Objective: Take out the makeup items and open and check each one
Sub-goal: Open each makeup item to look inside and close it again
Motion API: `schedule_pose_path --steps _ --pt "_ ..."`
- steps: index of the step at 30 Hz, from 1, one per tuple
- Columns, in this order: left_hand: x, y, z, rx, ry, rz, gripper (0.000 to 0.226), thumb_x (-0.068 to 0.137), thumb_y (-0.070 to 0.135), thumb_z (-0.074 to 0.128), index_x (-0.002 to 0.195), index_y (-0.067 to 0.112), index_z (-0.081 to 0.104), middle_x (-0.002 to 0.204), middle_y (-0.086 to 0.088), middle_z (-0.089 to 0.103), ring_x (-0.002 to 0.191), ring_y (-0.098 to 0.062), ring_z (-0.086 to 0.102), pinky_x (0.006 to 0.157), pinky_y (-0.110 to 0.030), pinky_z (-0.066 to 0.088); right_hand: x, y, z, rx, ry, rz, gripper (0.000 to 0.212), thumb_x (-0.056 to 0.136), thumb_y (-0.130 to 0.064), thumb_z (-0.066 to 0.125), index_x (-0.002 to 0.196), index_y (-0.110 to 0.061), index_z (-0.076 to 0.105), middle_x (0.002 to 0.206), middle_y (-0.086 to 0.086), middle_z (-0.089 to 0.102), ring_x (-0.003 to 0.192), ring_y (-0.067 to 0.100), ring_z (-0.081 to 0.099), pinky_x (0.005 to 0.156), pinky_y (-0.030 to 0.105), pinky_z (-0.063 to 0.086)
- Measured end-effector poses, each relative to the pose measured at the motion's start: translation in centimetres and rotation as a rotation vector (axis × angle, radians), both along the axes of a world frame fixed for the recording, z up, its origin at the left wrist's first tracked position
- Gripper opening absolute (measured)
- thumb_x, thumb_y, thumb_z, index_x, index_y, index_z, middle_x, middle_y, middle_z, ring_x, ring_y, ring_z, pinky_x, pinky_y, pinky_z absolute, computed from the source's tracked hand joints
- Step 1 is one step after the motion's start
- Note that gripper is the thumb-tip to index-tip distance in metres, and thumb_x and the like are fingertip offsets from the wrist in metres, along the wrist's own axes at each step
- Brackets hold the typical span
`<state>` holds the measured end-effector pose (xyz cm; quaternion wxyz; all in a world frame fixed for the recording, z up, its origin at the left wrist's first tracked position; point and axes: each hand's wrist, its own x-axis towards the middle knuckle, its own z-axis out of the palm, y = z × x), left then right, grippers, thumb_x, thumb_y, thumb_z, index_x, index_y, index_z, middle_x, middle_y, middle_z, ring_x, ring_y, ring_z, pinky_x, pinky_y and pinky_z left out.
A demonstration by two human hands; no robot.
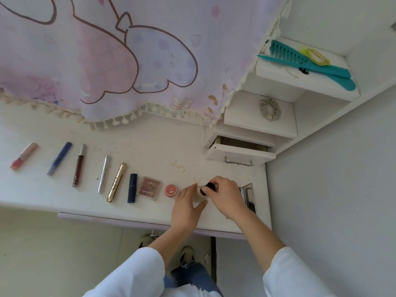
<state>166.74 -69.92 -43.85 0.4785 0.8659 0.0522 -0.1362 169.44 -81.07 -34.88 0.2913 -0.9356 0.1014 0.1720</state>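
A small beige bottle [198,195] with a black cap [210,186] stands on the white desk [150,151] near its front right. My left hand [188,204] grips the bottle's body. My right hand [225,196] pinches the black cap from above. To the left lie several makeup items in a row: a round red pot [171,190], a brown eyeshadow palette [150,188], a dark blue lipstick [132,188], a gold tube [116,182], a silver tube [104,173], a dark red lip gloss [79,165], a blue tube [59,158] and a pink tube [24,155].
A small drawer [240,154] stands pulled out at the desk's back right. A shiny silver case [247,195] lies behind my right wrist. Stepped shelves hold a grey scrunchie [270,109] and teal combs [308,63]. A pastel cloth [107,56] hangs behind the desk.
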Motion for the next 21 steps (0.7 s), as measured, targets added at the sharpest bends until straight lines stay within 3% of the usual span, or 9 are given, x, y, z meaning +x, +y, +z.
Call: schedule_pose_path --steps 10,17,21 --pt "1.8 1.1 -1.2 -0.015 -0.146 -0.258 0.051 0.089 0.028 0.061 0.135 0.017 0.043 0.134 0.000 0.052 0.126 -0.018 0.040 0.099 -0.024 0.034 0.0 0.0 -0.5 -0.073 0.092 -0.167 0.035 0.090 -0.038 0.058 0.094 -0.004 0.063 0.085 0.012 0.069 0.079 0.027 0.067 0.071 0.040 0.055" --pt "2.8 1.6 -1.2 -0.005 -0.167 -0.400 0.052 0.090 0.026 0.060 0.137 0.013 0.042 0.135 -0.001 0.053 0.128 -0.020 0.038 0.098 -0.029 0.038 0.1 -0.8 -0.5 -0.067 0.103 -0.138 0.023 0.089 -0.029 0.061 0.103 -0.010 0.062 0.094 0.005 0.067 0.085 0.021 0.064 0.068 0.029 0.050" --pt "3.0 1.5 -0.6 0.040 -0.173 -0.460 0.053 0.090 0.026 0.060 0.137 0.012 0.041 0.135 -0.003 0.054 0.126 -0.022 0.039 0.097 -0.030 0.037 -0.2 -2.0 -0.2 -0.053 0.103 -0.035 0.026 0.086 -0.010 0.062 0.111 -0.016 0.063 0.108 0.006 0.067 0.097 0.022 0.062 0.083 0.031 0.052"
